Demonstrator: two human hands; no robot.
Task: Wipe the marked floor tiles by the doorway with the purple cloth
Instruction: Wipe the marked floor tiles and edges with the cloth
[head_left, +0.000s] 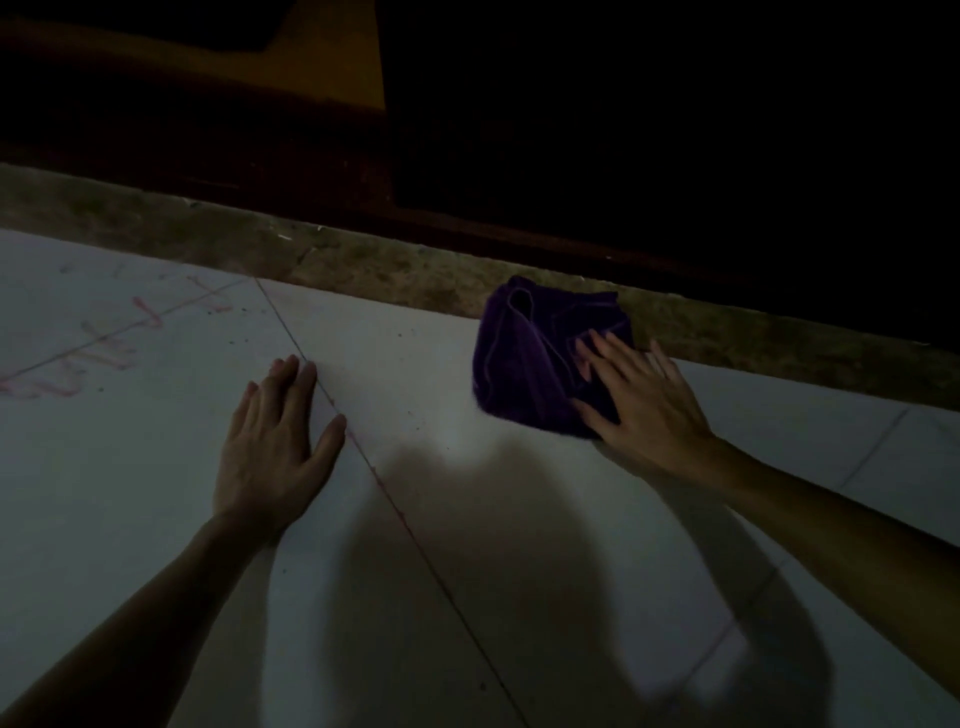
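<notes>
Right hand (644, 400) spread flat, fingers pressing our purple cloth (540, 358) onto tile, cloth bunched just beside doorway sill (363, 265). Left hand (275, 436) flat, fingers together, resting on floor tiles (467, 519) well left of cloth; pink marks (104, 343) farther left.

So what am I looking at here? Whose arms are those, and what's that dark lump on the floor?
It's one picture, from a camera worn on a person's head, looking down at their own arms. The left hand lies flat on the pale floor tiles. The right hand presses with straight fingers on the lump, a crumpled purple cloth for wiping. Faint red marks show on the tiles at left. Behind runs a rough doorstep; beyond it is too dark to see.
</notes>
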